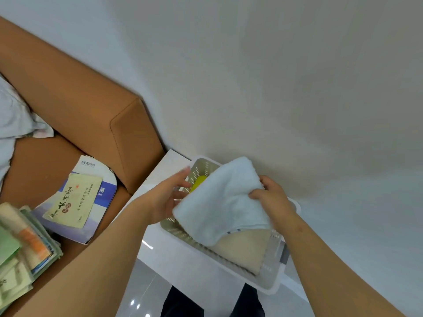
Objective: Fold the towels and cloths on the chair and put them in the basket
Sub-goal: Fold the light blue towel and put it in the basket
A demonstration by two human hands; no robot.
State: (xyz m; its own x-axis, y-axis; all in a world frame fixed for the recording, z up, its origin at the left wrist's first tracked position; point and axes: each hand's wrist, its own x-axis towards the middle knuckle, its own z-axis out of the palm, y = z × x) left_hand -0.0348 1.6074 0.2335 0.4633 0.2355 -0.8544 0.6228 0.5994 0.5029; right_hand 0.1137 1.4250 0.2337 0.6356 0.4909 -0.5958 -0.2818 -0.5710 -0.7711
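Pale blue towel (pixel 219 202); beige towel (pixel 245 250); white basket (pixel 272 282); tan chair (pixel 91 106).

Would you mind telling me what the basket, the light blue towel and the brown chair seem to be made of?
The basket is likely rigid moulded plastic, matte off-white, given its even rows of slots and rim. The light blue towel looks like soft terry cloth, fluffy, bending limply. The chair seems leather or imitation leather, smooth tan with a stitched seam; which, I cannot tell.

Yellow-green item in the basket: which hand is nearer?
Left. The left hand sits just beside the yellow-green item; the right hand grips the light blue towel, farther off across it.
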